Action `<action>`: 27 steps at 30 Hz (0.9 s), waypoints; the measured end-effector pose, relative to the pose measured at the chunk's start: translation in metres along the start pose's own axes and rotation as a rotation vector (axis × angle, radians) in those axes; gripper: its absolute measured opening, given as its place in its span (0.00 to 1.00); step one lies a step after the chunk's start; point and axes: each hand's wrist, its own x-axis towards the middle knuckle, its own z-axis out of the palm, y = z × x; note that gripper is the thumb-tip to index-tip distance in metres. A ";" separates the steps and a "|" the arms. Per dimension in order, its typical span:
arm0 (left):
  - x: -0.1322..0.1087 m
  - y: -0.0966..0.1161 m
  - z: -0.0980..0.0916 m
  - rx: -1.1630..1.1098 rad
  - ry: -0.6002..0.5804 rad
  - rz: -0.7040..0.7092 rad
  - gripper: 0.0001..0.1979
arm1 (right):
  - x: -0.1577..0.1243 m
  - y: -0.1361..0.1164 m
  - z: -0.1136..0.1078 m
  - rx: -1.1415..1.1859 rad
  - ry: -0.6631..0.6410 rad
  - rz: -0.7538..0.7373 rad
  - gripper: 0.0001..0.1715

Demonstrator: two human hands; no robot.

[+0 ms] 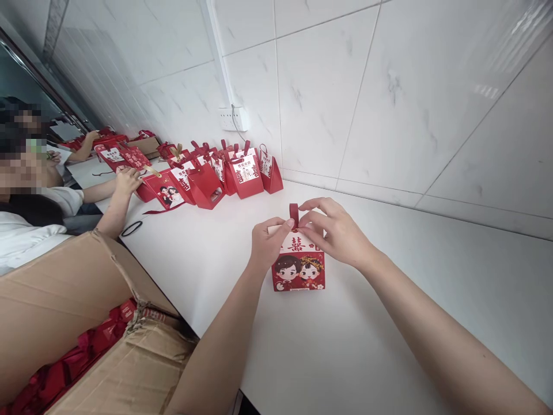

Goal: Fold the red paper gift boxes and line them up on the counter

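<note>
My left hand [268,245] pinches the top of the red gift box [298,274], which stands upright on the white table [432,259]. My right hand [334,230] is curled, thumb and fingertips pinching its ribbon loop [294,213] low down. Left of the gift box, nearer me, an open cardboard carton [52,282] holds red ribboned pieces [82,357].

From my end I see gift box [298,272] in smooth printed paperboard, faint sheen. Atop gift box, ribbon loop [294,213]: cloth, satin-looking. Under gift box, tabletop [453,253]: smooth, softly glossy. Behind gift box, wall tiles [324,86]: glossy, marbled. Left of gift box, carton [56,288]: matt cardboard, creased, ragged along edges. Beyond gift box, leftward, socket plate [228,119]: smooth plastic.
</note>
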 end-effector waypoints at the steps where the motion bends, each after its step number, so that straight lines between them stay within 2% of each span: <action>1: 0.000 0.001 0.000 0.011 0.006 0.005 0.19 | 0.000 0.000 0.001 -0.035 0.000 -0.015 0.06; 9: -0.003 0.005 -0.001 0.058 0.055 0.062 0.19 | 0.003 -0.011 0.009 -0.143 0.053 -0.036 0.07; 14: -0.004 0.004 0.002 0.065 0.064 0.090 0.18 | 0.001 -0.017 0.010 -0.112 0.052 0.087 0.04; 19: -0.002 0.003 0.004 0.047 0.021 0.077 0.17 | -0.001 -0.020 0.009 -0.092 0.047 0.198 0.03; 21: -0.002 0.005 0.004 0.047 -0.005 0.068 0.17 | -0.001 -0.019 0.007 -0.030 0.017 0.245 0.01; 27: -0.003 0.012 0.001 0.119 -0.037 0.118 0.14 | -0.001 -0.013 -0.007 0.350 -0.160 0.413 0.10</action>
